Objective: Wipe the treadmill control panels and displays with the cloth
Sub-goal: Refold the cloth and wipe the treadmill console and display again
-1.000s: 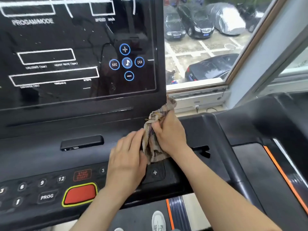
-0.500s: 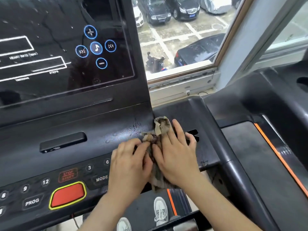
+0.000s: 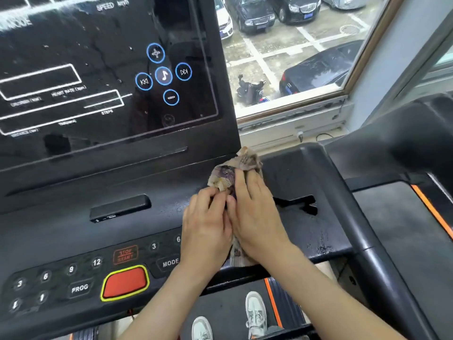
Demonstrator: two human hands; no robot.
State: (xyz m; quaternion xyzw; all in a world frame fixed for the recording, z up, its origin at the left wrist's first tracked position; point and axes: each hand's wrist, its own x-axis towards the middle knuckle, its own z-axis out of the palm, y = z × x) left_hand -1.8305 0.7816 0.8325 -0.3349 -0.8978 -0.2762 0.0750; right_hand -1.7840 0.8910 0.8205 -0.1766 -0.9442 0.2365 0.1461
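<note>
A crumpled, brownish patterned cloth [image 3: 230, 173] lies bunched on the black treadmill control panel [image 3: 73, 231], just below the lower right corner of the dark display [image 3: 98, 82]. My right hand [image 3: 257, 217] lies over the cloth with fingers curled onto it and presses it on the panel. Close beside it, my left hand [image 3: 208, 227] pinches the cloth's left edge with its fingertips. A strip of cloth hangs below my hands at the panel's front edge.
The panel carries number keys, PROG and MODE keys and a red stop button [image 3: 125, 282]. Blue media icons [image 3: 163, 74] glow on the display. A neighbouring treadmill [image 3: 404, 217] stands at the right. A window with parked cars [image 3: 306, 57] is behind. My shoes [image 3: 255, 312] stand on the belt.
Both hands with the cloth slid down the panel toward me, then back up toward the display's corner. The view swung left, then back right.
</note>
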